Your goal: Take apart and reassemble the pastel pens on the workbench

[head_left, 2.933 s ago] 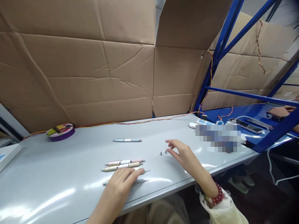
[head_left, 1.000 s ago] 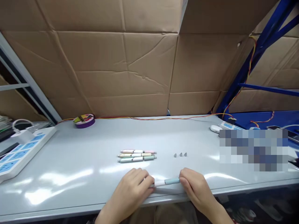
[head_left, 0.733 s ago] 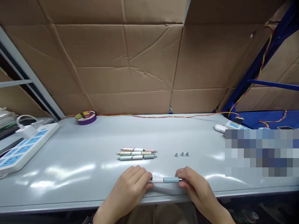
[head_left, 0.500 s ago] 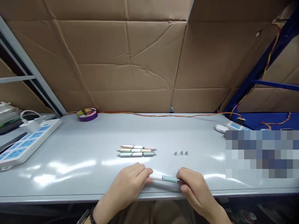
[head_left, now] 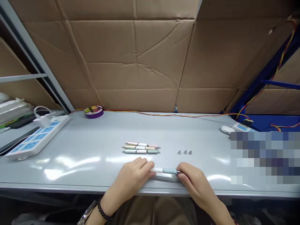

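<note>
Pink, cream and green, three pens lie close together just beyond my left hand, whose fingers grip the white end of a blue-and-white pen. That pen lay on the table earlier; now it spans the gap between both hands, so I judge the work has moved on to it. My right hand pinches its tip end. Beyond that grip sit three small grey pieces, where only two showed before.
</note>
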The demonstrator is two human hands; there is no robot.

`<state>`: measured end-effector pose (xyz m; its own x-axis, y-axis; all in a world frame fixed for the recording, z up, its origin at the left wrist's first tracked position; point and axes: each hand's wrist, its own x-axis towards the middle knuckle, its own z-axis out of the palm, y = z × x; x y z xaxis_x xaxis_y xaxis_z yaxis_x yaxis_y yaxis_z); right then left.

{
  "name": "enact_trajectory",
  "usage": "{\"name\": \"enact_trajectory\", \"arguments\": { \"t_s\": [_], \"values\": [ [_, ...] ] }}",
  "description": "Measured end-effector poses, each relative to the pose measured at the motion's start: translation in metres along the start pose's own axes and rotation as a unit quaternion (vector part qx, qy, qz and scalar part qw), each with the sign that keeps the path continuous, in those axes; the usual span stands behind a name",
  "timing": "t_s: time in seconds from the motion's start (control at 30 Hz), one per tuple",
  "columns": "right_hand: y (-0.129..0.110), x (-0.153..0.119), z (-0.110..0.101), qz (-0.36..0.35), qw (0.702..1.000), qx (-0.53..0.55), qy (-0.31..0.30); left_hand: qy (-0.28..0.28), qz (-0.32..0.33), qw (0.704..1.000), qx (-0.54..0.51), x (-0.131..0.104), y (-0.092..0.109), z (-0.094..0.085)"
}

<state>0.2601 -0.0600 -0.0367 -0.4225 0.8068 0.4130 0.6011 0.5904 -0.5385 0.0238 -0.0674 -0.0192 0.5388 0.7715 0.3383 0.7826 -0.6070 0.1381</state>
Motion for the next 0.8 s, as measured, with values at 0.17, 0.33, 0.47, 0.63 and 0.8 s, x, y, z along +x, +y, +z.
{"name": "enact_trajectory", "arguments": {
  "t_s": [0.17, 0.33, 0.47, 0.63, 0.8],
  "values": [
    [-0.0009, -0.0005, 0.0047, -0.04, 0.994, -0.059, 0.088, 0.007, 0.0, 1.0, -0.014, 0.0001, -0.0009, 0.0009],
    [-0.0009, 0.0016, 0.0017, -0.04, 0.995, 0.008, 0.094, 0.006, -0.008, 1.0, -0.019, 0.0002, -0.0006, 0.0013],
    [0.0004, 0.0012, 0.0015, -0.072, 0.988, 0.041, 0.13, 0.012, 0.038, 0.999, 0.001, -0.0025, -0.0018, 0.0017],
    [-0.0003, 0.0003, 0.0019, -0.102, 0.987, 0.042, 0.115, 0.022, 0.084, 0.995, 0.051, -0.0058, -0.006, 0.0056],
    [-0.0036, 0.0009, 0.0007, -0.012, 0.999, -0.003, 0.044, 0.038, 0.079, 0.995, 0.052, -0.0054, -0.006, 0.0073]
  ]
}}
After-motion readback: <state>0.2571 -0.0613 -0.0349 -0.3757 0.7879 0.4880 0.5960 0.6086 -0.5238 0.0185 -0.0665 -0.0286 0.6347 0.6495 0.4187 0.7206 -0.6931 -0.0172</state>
